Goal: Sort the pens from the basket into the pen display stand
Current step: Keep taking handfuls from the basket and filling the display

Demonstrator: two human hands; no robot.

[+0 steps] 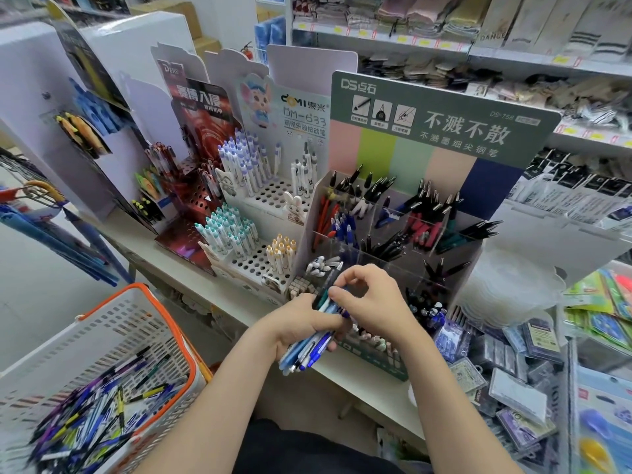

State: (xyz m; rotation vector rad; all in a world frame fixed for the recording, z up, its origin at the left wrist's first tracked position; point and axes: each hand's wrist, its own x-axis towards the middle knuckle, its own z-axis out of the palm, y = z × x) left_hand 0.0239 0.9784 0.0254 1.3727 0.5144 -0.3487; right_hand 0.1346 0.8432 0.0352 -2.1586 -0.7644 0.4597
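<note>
pens point(307, 350), a blue and white bundle, sit in the left hand point(301, 325), whose fingers wrap round them, just in front of the stand's lower edge. the right hand point(371, 295) pinches the top of one dark pen point(330, 283) in that bundle between thumb and fingertips.

the stand point(444, 131) has a green header and clear compartments. red and blue pens fill the upper left one, black pens the middle ones, and dark green ones are at the right. white pens lie in the lower left one, just behind the hands.

the basket point(164, 302), white with an orange rim, is at lower left, apart from the stand. a heap point(95, 405) of mixed pens lies in its bottom.

left of the stand, a white rack point(273, 196) with holes holds white pens capped in purple, teal and yellow. a red rack point(195, 203) beyond it holds a few more. all stand on a pale tabletop point(191, 265).

to the right, flat packets point(513, 398) lie piled. behind, shelves point(444, 46) carry folded cloth goods with yellow price tags.
</note>
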